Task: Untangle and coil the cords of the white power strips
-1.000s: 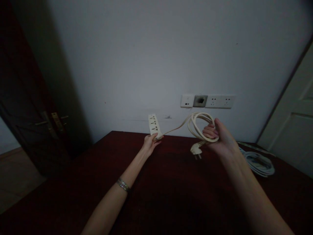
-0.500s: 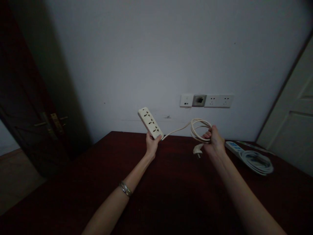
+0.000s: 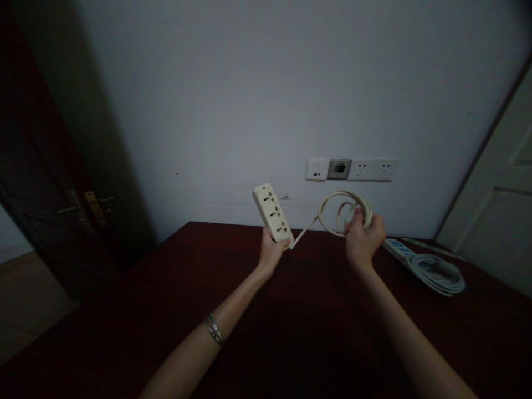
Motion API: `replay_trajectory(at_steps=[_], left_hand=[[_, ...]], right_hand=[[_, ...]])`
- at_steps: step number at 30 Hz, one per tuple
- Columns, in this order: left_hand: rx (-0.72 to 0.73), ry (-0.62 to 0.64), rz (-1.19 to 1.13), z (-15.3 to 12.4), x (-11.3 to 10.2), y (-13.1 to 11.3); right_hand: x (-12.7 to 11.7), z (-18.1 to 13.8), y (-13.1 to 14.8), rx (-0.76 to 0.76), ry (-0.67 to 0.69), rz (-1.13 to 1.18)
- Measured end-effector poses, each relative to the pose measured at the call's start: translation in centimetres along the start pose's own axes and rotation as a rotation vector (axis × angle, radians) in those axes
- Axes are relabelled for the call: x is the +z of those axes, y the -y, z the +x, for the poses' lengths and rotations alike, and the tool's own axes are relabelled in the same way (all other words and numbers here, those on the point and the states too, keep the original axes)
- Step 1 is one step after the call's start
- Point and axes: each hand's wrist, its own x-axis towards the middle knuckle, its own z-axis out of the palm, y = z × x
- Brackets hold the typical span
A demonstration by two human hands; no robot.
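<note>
My left hand [image 3: 272,252] grips the lower end of a cream power strip [image 3: 274,215], held upright and tilted left, its sockets facing me. Its cream cord runs right to a coil [image 3: 343,213] that my right hand [image 3: 363,238] holds in closed fingers, raised above the dark red table [image 3: 257,332]. The plug is hidden behind my right hand. Both hands hover over the table's far half, a short gap apart.
A second white power strip with blue switches [image 3: 397,248] and its coiled white cable [image 3: 436,274] lie at the table's far right. Wall sockets [image 3: 353,169] sit above the table. A dark door [image 3: 50,183] stands left, a white door [image 3: 499,199] right.
My left hand moved right with the strip, closer to my right hand. My right hand turned the coil upward, and the dangling plug went out of sight.
</note>
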Motion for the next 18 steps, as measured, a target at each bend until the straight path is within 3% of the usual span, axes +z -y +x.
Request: replay_trajectory(at_steps=[2,4,10,13,18], left_hand=[[-0.027,-0.015,-0.003,0.4,-0.1,0.6],[-0.092,-0.008,-0.033,1.0,-0.4,1.2],[-0.335,0.183,-0.165,2.1,-1.7,2.6],[-0.391,0.221,-0.111,2.3,-2.1,3.5],[-0.452,0.253,-0.004,2.3,-2.5,4.6]], right_hand=[[0.0,0.0,0.0,-0.031,-0.077,0.005],[0.1,0.0,0.2,0.067,-0.057,0.06],[-0.2,0.1,2.0,0.432,0.342,0.212],[-0.1,-0.4,2.8,0.528,0.508,0.234],[0.6,-1.8,3.9,0.585,0.663,0.216]])
